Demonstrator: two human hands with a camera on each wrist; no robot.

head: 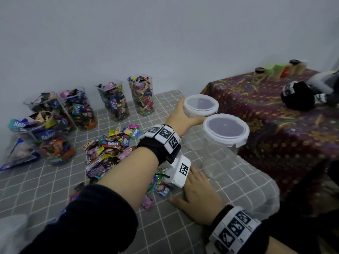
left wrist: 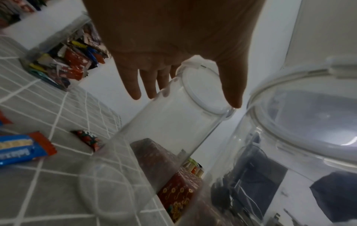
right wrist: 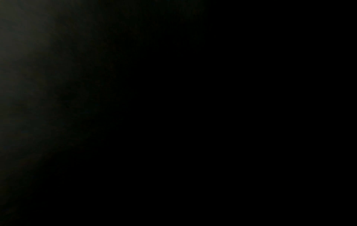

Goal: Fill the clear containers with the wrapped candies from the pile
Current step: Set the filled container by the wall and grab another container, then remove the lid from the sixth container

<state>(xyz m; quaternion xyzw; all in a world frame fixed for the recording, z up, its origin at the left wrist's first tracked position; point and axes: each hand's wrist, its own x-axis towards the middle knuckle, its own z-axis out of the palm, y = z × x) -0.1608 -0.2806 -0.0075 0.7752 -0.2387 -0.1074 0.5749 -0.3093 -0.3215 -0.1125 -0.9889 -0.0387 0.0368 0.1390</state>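
A pile of wrapped candies (head: 108, 151) lies on the grey checked cloth (head: 45, 184). Two empty clear containers with white lids stand at the cloth's right edge, the far one (head: 200, 105) behind the near one (head: 226, 129). My left hand (head: 180, 114) reaches across and grips the far container (left wrist: 173, 122) near its top, thumb on the lid rim and fingers (left wrist: 135, 87) round the other side. The near container (left wrist: 301, 122) stands right beside it. My right hand (head: 196, 187) lies flat on the cloth, holding nothing. The right wrist view is dark.
Several clear containers full of candies (head: 112, 101) stand along the wall at back left, beside a torn candy bag (head: 18, 156). A table under a maroon patterned cloth (head: 275, 125) adjoins on the right, carrying small jars (head: 275, 70) and a black object (head: 297, 97).
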